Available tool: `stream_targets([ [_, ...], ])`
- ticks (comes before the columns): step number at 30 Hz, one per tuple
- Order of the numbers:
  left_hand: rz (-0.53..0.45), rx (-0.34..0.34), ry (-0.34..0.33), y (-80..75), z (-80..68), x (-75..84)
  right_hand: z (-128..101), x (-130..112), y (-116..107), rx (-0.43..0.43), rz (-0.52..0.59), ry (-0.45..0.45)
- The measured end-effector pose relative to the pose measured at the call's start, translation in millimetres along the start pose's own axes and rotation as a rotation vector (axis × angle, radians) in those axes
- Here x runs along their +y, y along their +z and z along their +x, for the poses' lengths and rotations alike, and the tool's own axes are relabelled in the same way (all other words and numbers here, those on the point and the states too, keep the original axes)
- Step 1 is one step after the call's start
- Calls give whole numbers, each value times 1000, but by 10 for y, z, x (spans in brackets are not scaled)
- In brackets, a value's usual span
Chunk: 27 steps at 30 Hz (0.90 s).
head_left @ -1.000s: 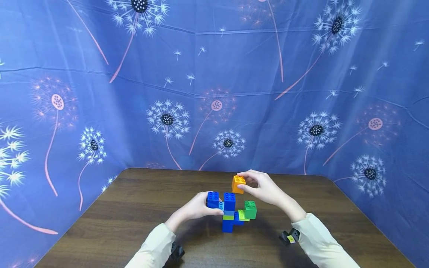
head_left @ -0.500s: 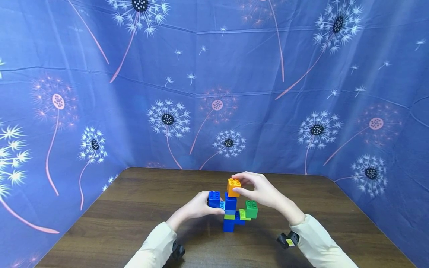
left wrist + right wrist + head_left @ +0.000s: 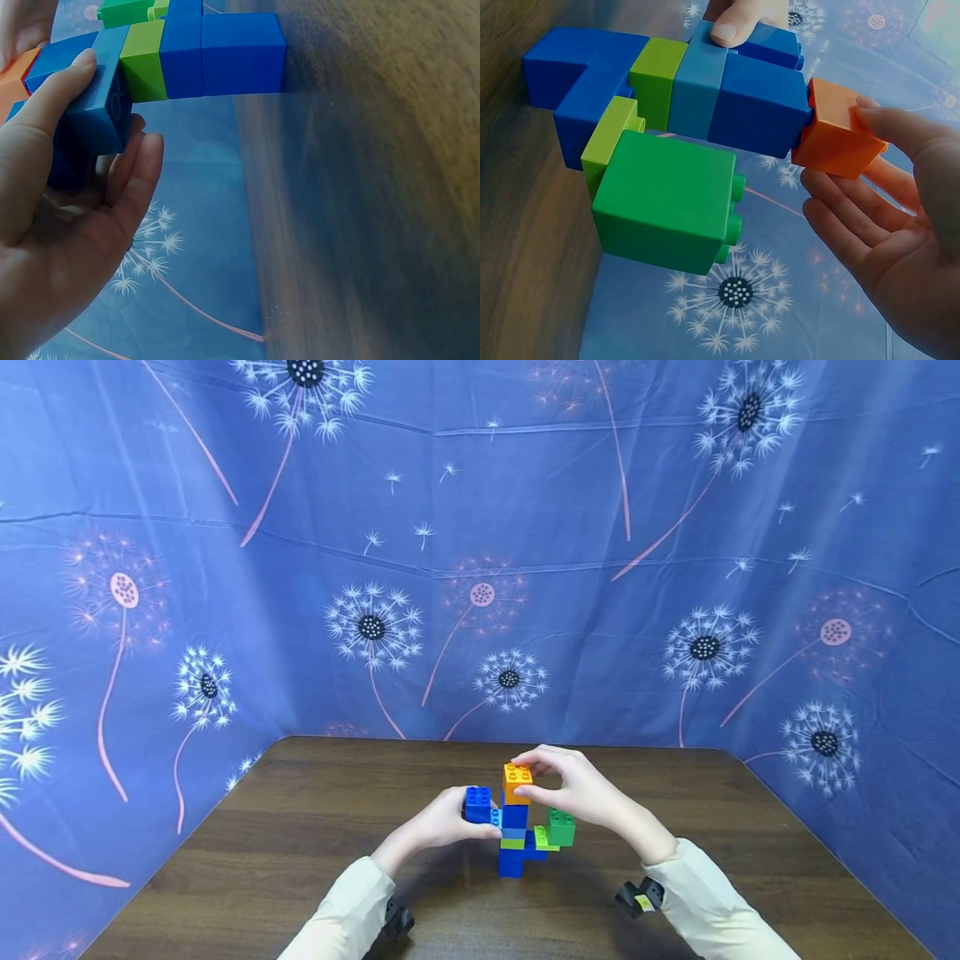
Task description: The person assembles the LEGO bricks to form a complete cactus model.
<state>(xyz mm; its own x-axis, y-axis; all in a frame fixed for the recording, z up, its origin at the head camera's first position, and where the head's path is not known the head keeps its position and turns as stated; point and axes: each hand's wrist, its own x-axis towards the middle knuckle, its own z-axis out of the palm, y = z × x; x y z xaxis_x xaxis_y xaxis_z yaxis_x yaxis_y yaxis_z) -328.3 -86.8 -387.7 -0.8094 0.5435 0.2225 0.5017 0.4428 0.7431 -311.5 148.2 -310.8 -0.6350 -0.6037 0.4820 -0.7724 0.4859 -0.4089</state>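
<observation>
An orange building brick (image 3: 517, 783) is pinched between the thumb and fingers of my right hand (image 3: 573, 787). It sits right at the top of the upper blue brick (image 3: 761, 105) of a brick tower, with a narrow gap showing in the right wrist view. My left hand (image 3: 438, 822) grips the tower's left arm, its thumb on the light blue brick (image 3: 101, 94); a dark blue brick (image 3: 477, 804) tops that arm. Below are a lime brick (image 3: 145, 60) and blue base bricks (image 3: 244, 54). A green brick (image 3: 561, 828) stands on a thin lime brick (image 3: 546, 838) on the right.
The tower stands upright on a brown wooden table (image 3: 315, 827). Behind it hangs a blue cloth (image 3: 600, 652) with dandelion prints. A dark wrist device (image 3: 640, 897) sits under the right sleeve, another (image 3: 397, 918) by the left.
My right hand has brought the orange brick left and down, from beside the tower to the top of the upper blue brick. My left hand keeps its grip on the tower.
</observation>
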Motion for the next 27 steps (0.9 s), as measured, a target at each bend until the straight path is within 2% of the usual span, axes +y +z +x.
stream_targets([
  [27, -14, -7, -9, -12, -8, 10, 8, -8, 30, 5, 32, 35],
])
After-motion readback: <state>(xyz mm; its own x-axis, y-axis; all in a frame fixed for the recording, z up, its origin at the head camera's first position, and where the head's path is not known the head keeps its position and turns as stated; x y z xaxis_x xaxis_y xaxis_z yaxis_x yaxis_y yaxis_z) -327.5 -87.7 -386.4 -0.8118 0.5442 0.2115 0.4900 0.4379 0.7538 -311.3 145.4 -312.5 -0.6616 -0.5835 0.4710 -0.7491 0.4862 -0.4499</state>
